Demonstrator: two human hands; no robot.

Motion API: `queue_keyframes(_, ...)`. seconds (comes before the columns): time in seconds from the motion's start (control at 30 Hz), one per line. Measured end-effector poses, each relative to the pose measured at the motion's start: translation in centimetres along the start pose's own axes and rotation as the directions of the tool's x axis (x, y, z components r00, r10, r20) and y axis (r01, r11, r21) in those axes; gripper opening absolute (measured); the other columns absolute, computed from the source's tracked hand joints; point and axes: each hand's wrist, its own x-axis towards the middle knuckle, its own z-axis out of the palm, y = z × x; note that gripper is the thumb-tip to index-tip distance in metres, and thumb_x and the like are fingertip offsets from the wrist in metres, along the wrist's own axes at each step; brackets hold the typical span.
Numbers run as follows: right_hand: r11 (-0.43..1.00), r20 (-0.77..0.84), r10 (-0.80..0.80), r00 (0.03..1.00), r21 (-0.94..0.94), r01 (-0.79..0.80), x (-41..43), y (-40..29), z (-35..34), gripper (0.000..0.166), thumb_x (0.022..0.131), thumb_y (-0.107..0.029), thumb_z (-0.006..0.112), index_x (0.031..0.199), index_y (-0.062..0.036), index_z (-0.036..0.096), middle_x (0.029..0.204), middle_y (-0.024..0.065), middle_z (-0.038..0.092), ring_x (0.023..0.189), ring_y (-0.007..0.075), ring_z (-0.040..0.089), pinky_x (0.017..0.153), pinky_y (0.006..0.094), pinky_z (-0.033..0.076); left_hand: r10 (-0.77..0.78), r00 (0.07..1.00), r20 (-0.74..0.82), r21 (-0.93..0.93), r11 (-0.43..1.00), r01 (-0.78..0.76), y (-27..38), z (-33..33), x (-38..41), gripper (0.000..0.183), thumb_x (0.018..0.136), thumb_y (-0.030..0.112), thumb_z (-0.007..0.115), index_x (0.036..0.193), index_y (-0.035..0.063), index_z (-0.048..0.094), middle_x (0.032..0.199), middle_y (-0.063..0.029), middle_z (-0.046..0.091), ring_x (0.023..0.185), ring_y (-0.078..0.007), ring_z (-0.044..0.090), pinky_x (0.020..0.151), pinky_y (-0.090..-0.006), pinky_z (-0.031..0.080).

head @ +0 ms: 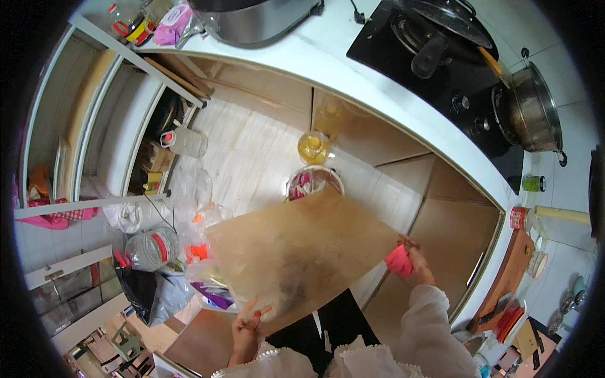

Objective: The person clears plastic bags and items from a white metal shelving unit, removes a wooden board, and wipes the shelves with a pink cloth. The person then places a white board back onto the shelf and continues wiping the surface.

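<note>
A wide, thin brown sheet, stained with dark smudges, is held out in front of me above the floor. My right hand grips its right corner and also has a bunched pink cloth in its fingers. At the near left corner, my left hand holds the sheet's edge, with some fingers extended. Beyond the far edge stands a round bin containing pink and white waste, partly hidden by the sheet. A bottle of yellow oil is on the floor just behind the bin.
A white counter curves around the far and right sides, carrying a black gas stove and a steel pot. To the left are a metal shelf rack, plastic bags, a large clear jug and a black bag.
</note>
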Motion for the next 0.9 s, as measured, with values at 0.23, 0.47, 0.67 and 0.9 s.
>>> queue_keyframes(0.23,0.986,-0.085,-0.080,0.993,-0.151,0.067,0.6,0.1,3.0,0.022,0.086,-0.009,0.055,0.103,-0.0019,0.067,0.089,0.0065,0.066,0.077,0.0175,0.060,0.070,0.0297,0.049,0.217,0.973,0.076,0.101,0.969,-0.224,-4.8,-3.9,1.6,0.046,0.095,0.011,0.048,0.138,0.0046,0.035,0.112,-0.0237,0.060,0.085,-0.0263,0.065,0.068,-0.0347,0.057)
queue_keyframes(0.47,0.910,0.371,0.350,0.860,0.084,-0.407,-6.0,-2.4,8.5,0.036,0.085,-0.033,0.061,0.107,-0.0035,0.062,0.098,0.0095,0.065,0.085,0.0256,0.063,0.073,0.0367,0.053,0.056,0.992,0.111,0.076,0.995,-0.065,0.1,1.5,-0.1,0.045,0.096,0.012,0.049,0.139,0.0089,0.036,0.123,-0.0182,0.057,0.069,-0.0077,0.056,0.054,-0.0216,0.043)
queue_keyframes(0.67,0.883,0.399,0.316,0.861,0.208,-0.421,-5.7,1.9,6.8,0.026,0.087,-0.028,0.058,0.100,-0.0056,0.060,0.091,0.0065,0.063,0.080,0.0217,0.061,0.065,0.0368,0.052,0.185,0.970,-0.155,-0.107,0.973,-0.203,2.2,4.6,-1.3,0.037,0.090,0.007,0.056,0.126,0.0005,0.050,0.102,-0.0187,0.066,0.056,-0.0058,0.052,0.053,-0.0203,0.044)
queue_keyframes(0.9,0.923,0.442,0.206,0.873,0.208,-0.323,-5.9,0.7,8.8,0.018,0.089,-0.023,0.055,0.081,-0.0074,0.058,0.075,0.0039,0.059,0.063,0.0165,0.056,0.056,0.0296,0.047,0.076,0.966,-0.249,-0.213,0.968,-0.131,2.2,4.1,-0.7,0.035,0.091,0.011,0.057,0.123,-0.0004,0.050,0.111,-0.0158,0.063,0.090,-0.0185,0.061,0.072,-0.0321,0.052)
